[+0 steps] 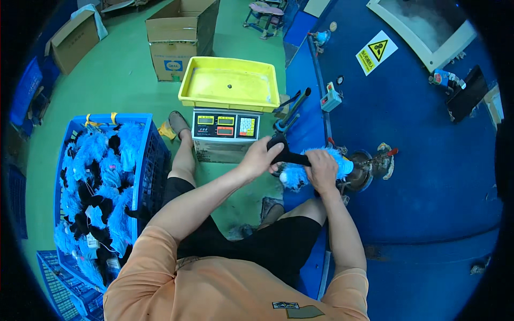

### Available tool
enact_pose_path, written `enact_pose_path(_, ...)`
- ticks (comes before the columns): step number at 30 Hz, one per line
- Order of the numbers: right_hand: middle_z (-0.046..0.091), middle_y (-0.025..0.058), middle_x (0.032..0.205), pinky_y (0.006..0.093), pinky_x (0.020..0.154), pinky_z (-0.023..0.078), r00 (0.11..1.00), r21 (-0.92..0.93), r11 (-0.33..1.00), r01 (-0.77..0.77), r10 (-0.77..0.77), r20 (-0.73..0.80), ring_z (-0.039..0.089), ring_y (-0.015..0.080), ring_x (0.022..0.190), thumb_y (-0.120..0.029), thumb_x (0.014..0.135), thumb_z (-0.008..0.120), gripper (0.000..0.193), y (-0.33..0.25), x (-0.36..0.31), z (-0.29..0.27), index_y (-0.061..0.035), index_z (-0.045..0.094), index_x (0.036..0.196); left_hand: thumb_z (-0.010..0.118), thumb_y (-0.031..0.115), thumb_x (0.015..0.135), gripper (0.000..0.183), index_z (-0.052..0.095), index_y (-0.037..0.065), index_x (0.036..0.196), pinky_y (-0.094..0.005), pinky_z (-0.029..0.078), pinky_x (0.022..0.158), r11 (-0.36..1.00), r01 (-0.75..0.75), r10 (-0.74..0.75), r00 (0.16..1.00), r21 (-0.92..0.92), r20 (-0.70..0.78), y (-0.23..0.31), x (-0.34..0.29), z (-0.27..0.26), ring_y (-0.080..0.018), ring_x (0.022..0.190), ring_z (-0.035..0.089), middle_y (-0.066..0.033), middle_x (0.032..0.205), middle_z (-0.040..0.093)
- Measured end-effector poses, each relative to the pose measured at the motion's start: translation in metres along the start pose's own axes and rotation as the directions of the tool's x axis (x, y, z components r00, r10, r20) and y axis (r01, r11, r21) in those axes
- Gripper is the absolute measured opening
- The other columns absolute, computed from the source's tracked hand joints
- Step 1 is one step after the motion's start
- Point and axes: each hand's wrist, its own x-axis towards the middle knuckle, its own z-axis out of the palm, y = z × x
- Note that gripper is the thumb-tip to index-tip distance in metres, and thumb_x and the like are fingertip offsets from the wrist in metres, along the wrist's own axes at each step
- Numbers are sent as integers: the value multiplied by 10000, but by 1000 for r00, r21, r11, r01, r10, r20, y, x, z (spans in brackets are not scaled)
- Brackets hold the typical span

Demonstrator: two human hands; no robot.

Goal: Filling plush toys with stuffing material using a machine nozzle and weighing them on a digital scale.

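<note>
A furry blue plush toy [293, 177] with a black limb sits against the round metal nozzle [360, 171] on the machine's side. My left hand [259, 158] is closed around the end of the black plush limb [293, 158], which is pulled out to the left. Fingers of my right hand [322, 170] wrap the toy where the limb meets the blue fur, close to the nozzle. Part of the toy is hidden behind that hand.
To my left, a blue crate [142, 176] holds many blue and black plush skins. Ahead stands a scale [227, 128] topped by a yellow tray [230, 88]. Cardboard boxes [171, 56] are farther back. The blue machine [417, 182] fills the right, with a small switch box [331, 100].
</note>
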Motion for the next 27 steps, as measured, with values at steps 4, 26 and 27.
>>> enact_pose_path(4,644,28,966,378,786,484,1000,-11,1000,6,-6,-5,610,233,888,-193,703,807,410,-4,5,-4,-129,631,1068,522,166,1030,232,527,-30,1155,-239,550,610,971,7,-8,1000,239,2,7,-1,-5,-156,684,650,-113,865,657)
enact_pose_path(26,652,116,752,437,646,494,972,146,987,-64,29,233,649,321,712,-449,911,632,378,-93,75,-5,-77,571,879,568,191,1004,383,483,10,1331,-251,545,770,905,-216,77,930,-366,-358,-44,-68,-69,-194,929,655,-184,1155,629)
enact_pose_path(27,655,127,749,441,645,496,955,148,979,-142,97,279,650,332,712,-454,921,623,391,-101,79,-6,-68,576,884,572,209,1004,423,461,29,1370,-266,533,812,896,-270,128,917,-353,-377,-54,-70,-66,-204,988,640,-185,1221,608)
